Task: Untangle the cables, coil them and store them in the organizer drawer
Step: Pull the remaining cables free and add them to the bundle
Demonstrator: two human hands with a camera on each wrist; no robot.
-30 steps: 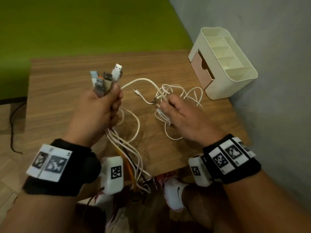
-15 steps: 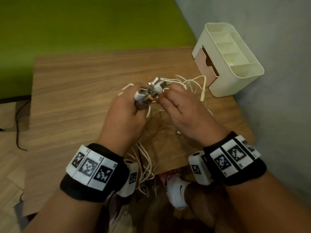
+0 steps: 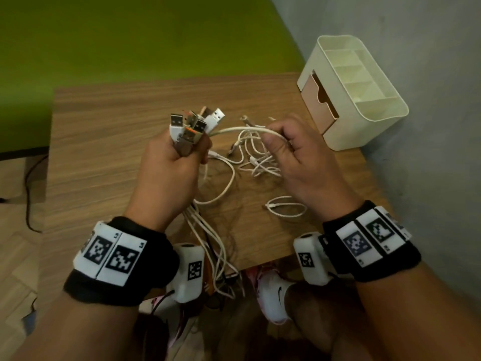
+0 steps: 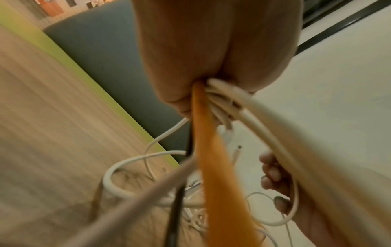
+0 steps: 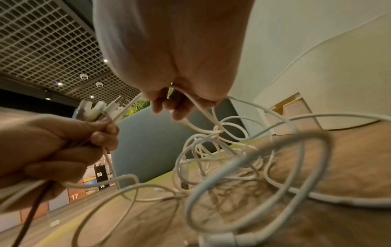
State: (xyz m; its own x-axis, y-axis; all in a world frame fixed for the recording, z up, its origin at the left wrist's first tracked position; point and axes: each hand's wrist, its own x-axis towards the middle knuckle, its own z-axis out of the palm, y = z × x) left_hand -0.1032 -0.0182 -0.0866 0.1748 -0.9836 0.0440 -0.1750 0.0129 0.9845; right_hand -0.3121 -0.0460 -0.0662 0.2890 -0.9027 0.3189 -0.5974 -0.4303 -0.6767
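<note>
My left hand (image 3: 177, 162) grips a bundle of cables just below their USB plugs (image 3: 195, 123), which stick up out of the fist. In the left wrist view white, orange (image 4: 213, 167) and black cables run out of the left hand (image 4: 203, 75). My right hand (image 3: 294, 149) holds one white cable (image 3: 242, 129) that stretches across from the bundle. A white tangle (image 3: 255, 157) lies on the wooden table (image 3: 109, 142) between the hands. The right wrist view shows the right hand (image 5: 175, 100), the tangle (image 5: 215, 142) and the plugs (image 5: 99, 108).
A cream organizer (image 3: 364, 100) with a tan drawer (image 3: 318, 102) stands at the table's back right, against the grey wall. Its drawer is slightly pulled out. A small white cable loop (image 3: 286, 208) lies near my right wrist. Cable ends hang over the table's front edge (image 3: 218, 269).
The hands were close together over the plugs half a second ago. They have moved apart, and the right hand has drawn one white cable out to the right.
</note>
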